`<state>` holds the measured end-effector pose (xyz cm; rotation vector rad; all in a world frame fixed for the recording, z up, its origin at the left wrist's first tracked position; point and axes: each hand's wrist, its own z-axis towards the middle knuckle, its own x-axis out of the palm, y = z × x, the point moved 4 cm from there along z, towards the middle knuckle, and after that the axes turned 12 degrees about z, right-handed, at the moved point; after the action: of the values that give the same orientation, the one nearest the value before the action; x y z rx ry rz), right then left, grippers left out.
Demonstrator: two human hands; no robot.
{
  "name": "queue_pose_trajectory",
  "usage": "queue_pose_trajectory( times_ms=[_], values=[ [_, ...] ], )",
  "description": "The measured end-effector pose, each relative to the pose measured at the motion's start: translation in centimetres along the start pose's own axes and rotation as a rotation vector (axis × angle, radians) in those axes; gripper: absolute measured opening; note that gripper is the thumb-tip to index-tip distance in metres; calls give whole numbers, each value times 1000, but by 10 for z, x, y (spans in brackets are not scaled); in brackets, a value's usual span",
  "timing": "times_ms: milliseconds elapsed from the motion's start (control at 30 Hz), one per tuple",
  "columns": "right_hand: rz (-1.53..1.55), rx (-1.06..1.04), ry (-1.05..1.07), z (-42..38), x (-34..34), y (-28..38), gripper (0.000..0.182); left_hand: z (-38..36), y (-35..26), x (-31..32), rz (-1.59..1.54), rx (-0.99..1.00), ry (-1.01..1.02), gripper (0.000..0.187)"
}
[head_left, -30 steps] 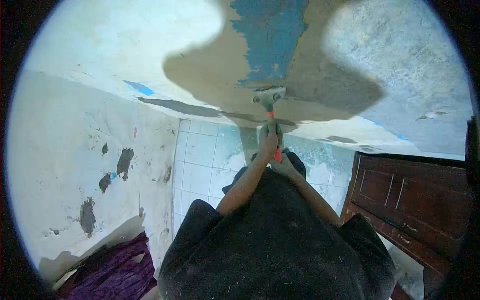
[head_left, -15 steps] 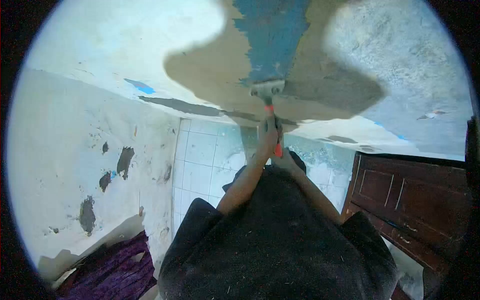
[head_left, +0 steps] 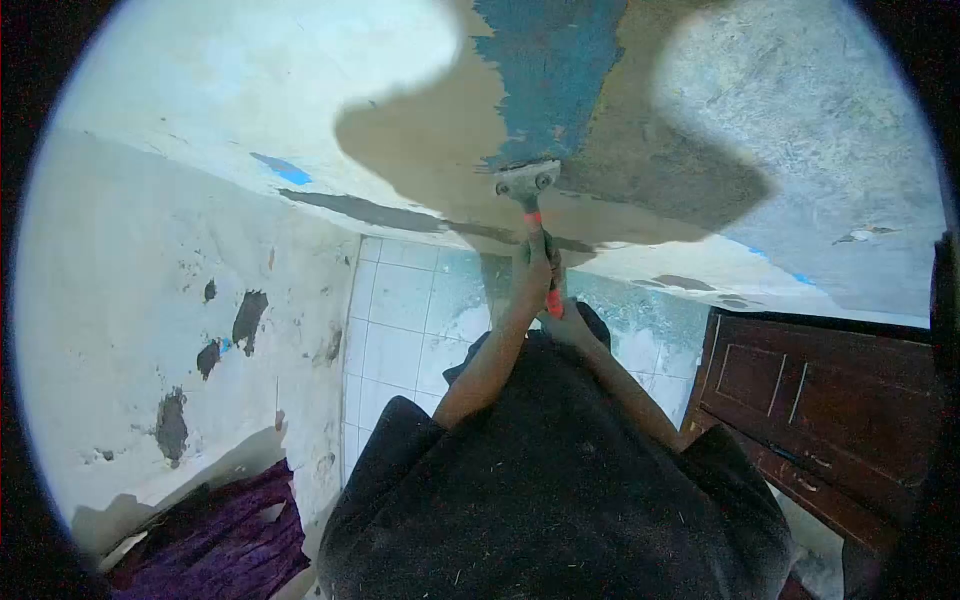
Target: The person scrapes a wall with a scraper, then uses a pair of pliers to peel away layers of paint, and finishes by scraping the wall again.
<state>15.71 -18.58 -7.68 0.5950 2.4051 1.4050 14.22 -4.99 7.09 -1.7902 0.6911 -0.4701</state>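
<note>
A long-handled scraper with a wide metal head and a red and dark handle stands against the wall. Its blade touches the lower end of a blue patch, where the pale coating is off. Wrapped round the middle of the handle is my left hand. Lower down, near the red butt end, my right hand is closed on the same handle. Parts of the fingers of both hands are hidden by the hands themselves and the handle.
White floor tiles with pale dust lie below the wall. At the right is a dark brown wooden cabinet. The left wall has grey chipped spots, and purple cloth lies at lower left. A shadow falls across the wall.
The scraper head has shifted slightly left and tilted a little, still at the lower end of the blue patch. Both hands keep their hold on the handle.
</note>
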Motion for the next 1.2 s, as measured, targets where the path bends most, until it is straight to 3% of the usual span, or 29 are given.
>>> queue_pose_trajectory(
  times_ms=[33,67,100,167,200,233,300,333,367,400,433,500,633,700,733,767,833,900,967,1000,1033,1100,1133,1200],
  values=[
    [-1,96,68,8,-1,-10,41,1,-9,-2,132,108,-41,48],
    [-18,-130,-63,13,2,-18,32,-1,-16,-5,267,213,-79,48],
    [-15,-136,-62,6,6,-5,32,0,-16,-6,271,218,-80,48],
    [203,-380,-75,-12,6,47,40,6,-2,3,-182,-85,119,49],
    [138,-99,-25,-2,0,16,39,-3,-32,2,-208,-117,77,51],
    [140,-89,-29,-7,-2,35,39,-1,-27,5,-208,-127,81,51],
    [-54,299,78,-12,0,58,40,9,-11,7,-157,-72,116,50],
    [-65,249,39,-5,-2,35,39,16,16,9,-155,-67,116,50],
    [-65,238,37,-2,2,19,39,26,50,10,45,101,20,50],
    [36,53,41,-2,7,12,38,30,62,10,245,267,-79,49],
    [138,-128,46,-6,7,14,37,20,33,7,245,272,-80,49],
    [125,-50,62,-8,4,9,39,0,-4,5,-106,-47,125,43],
    [59,177,151,-13,8,12,48,8,21,6,-103,-77,106,40],
    [80,-13,29,-6,6,2,35,11,19,5,-64,25,52,41],
    [96,-349,-35,0,9,13,31,6,-4,1,-96,-24,82,41],
    [91,-352,-37,0,7,32,31,0,-23,-1,-129,-80,114,42],
    [-44,26,-44,-18,3,70,39,0,-23,0,-223,-87,109,47],
    [-83,29,32,-8,1,50,45,9,-14,0,-65,3,81,50],
    [287,34,166,-16,10,43,42,3,-11,-4,17,-12,78,48],
    [-14,-11,34,-14,10,47,40,4,-5,-5,-55,-66,101,47],
    [-17,-15,36,-6,8,40,40,5,5,-3,-129,-127,128,47],
    [-151,-33,139,1,14,31,41,12,25,0,-171,-39,146,45],
    [80,47,189,-1,17,29,45,12,24,-4,-128,-40,88,45],
    [-16,92,248,13,20,18,46,13,15,-13,-59,-30,57,46]
  ],
)
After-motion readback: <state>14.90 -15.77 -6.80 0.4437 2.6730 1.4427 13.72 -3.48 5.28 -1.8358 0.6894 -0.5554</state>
